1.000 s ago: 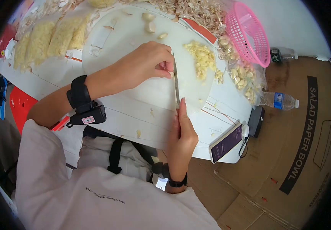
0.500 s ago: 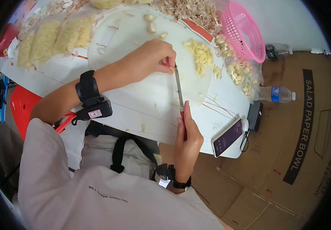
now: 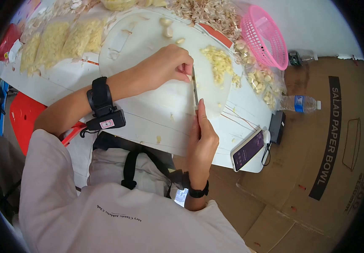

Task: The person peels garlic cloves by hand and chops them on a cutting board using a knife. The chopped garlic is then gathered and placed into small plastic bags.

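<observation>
My right hand (image 3: 204, 137) is wrapped round the handle of a knife (image 3: 195, 88), its index finger stretched along the top. The narrow blade points away from me, over a white round cutting board (image 3: 148, 103). At its tip, my left hand (image 3: 173, 63) is closed in a pinch on what looks like a garlic clove, mostly hidden by the fingers. Just right of the blade lies a heap of chopped garlic (image 3: 217, 63). Whole peeled garlic cloves (image 3: 168, 32) rest on the board beyond my left hand.
Bags of chopped garlic (image 3: 53, 44) lie at the far left. Garlic skins (image 3: 207, 17) cover the back edge. On the right are a pink basket (image 3: 264, 38), a bag of peeled cloves (image 3: 262, 82), a phone (image 3: 248, 150), a water bottle (image 3: 300, 103) and a cardboard box (image 3: 300, 168).
My right hand has shifted slightly left and away from me with the knife, whose blade now stands a little straighter. The left hand stays almost in place, still pinched.
</observation>
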Action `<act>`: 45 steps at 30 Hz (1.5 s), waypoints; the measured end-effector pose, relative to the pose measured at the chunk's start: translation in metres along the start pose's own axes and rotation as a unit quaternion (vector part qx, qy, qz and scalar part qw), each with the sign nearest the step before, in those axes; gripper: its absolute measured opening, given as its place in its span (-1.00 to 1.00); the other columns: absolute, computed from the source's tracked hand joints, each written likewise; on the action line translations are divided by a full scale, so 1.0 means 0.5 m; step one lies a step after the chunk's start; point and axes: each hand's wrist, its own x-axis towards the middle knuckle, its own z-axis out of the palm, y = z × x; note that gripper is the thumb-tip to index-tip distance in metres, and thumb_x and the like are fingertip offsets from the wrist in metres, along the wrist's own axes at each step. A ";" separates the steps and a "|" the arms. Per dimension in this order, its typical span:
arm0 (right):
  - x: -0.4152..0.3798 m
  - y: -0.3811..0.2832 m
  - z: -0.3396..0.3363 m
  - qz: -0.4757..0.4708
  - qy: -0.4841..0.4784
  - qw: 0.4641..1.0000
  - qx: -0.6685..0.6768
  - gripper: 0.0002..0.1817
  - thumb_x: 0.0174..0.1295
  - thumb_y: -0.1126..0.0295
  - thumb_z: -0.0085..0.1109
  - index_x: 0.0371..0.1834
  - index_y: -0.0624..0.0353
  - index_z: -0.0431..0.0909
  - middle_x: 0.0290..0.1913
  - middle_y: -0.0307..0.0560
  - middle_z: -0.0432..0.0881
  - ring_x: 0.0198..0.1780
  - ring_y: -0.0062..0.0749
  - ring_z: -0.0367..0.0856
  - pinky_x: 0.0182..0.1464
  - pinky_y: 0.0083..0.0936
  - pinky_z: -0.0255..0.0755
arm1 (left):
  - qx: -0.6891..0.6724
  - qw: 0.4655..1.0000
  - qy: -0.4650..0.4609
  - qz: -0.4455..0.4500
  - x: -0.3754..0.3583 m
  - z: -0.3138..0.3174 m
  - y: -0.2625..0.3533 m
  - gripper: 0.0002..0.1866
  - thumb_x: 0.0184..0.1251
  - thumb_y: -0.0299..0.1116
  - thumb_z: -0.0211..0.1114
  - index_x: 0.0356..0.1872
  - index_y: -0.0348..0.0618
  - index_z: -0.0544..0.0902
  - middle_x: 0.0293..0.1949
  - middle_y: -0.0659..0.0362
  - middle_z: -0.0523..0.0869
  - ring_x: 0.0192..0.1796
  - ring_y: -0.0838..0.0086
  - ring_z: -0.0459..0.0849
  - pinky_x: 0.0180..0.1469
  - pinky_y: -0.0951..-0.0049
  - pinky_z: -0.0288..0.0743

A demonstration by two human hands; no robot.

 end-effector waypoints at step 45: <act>0.007 0.009 0.000 0.042 -0.003 0.995 0.088 -0.52 0.37 0.54 0.12 0.37 0.10 0.46 -0.29 0.22 0.66 -0.35 -0.15 0.67 -0.21 -0.40 0.52 | 0.013 1.000 0.015 0.017 -0.001 0.004 -0.005 -0.85 0.12 -0.55 0.42 -0.44 -0.37 0.59 -0.43 0.02 0.65 -0.36 0.33 0.67 -0.26 0.41 0.52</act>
